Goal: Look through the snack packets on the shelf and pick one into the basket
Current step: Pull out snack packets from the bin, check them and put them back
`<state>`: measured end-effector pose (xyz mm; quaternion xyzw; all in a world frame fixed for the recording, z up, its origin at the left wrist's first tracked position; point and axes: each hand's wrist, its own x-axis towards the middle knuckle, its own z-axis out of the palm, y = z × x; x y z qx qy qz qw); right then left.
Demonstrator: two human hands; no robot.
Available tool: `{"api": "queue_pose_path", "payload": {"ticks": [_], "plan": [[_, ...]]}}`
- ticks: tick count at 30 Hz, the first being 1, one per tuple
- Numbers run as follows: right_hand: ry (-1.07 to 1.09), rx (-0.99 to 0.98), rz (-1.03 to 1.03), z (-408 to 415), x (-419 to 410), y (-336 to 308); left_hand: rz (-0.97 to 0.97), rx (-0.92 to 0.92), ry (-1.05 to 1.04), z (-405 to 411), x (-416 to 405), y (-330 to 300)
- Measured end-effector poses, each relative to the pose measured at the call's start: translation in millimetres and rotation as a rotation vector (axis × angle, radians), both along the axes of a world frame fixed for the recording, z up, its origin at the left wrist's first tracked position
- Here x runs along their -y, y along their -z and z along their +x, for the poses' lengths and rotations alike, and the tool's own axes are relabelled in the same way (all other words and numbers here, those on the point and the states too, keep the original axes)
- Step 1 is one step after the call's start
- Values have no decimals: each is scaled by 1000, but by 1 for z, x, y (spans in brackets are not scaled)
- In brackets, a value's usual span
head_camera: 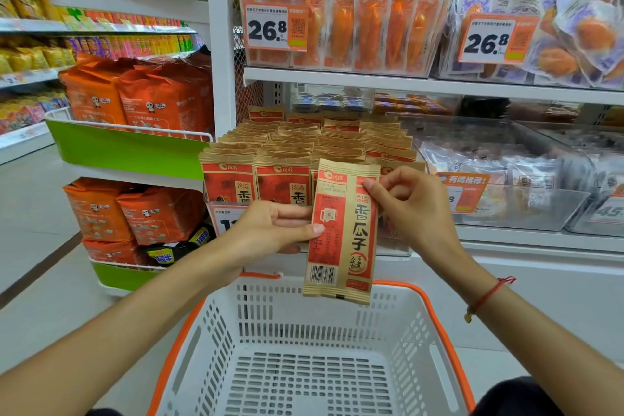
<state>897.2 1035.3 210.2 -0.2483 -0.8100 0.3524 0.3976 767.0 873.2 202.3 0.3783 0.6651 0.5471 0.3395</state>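
Observation:
A tan and red snack packet [342, 233] hangs upright in front of the shelf, its back with barcode facing me. My left hand [273, 228] pinches its left edge at mid-height. My right hand [408, 204] pinches its upper right edge. Behind it, several rows of the same packets [297, 152] stand in a clear shelf tray. The white basket [405, 331] with an orange rim sits directly below, empty, and the packet's bottom edge hangs just over its far wall.
Orange snack packs [371, 20] with a 26.8 price tag [275, 27] fill the shelf above. Clear bins of wrapped snacks [506, 176] sit to the right. A rack of orange bags [141, 98] stands to the left, beside an aisle floor.

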Motion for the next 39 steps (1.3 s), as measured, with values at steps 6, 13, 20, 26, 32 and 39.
{"api": "queue_pose_path", "payload": {"ticks": [6, 13, 20, 26, 32, 39], "plan": [[23, -40, 48, -1, -1, 5, 35, 57, -60, 7, -1, 1], [-78, -59, 20, -2, 10, 4, 144, 66, -163, 9, 1, -2], [-237, -62, -57, 0, 14, 0, 294, 82, -304, 12, 4, -9], [-240, -129, -155, 2, 17, -1, 252, 94, -319, 8, 2, -6], [-206, -5, 86, 2, 24, 7, 257, 116, -332, 11, -1, -4], [-238, 114, 236, -1, 31, 7, 289, 48, -331, 22, -1, -4]]}}
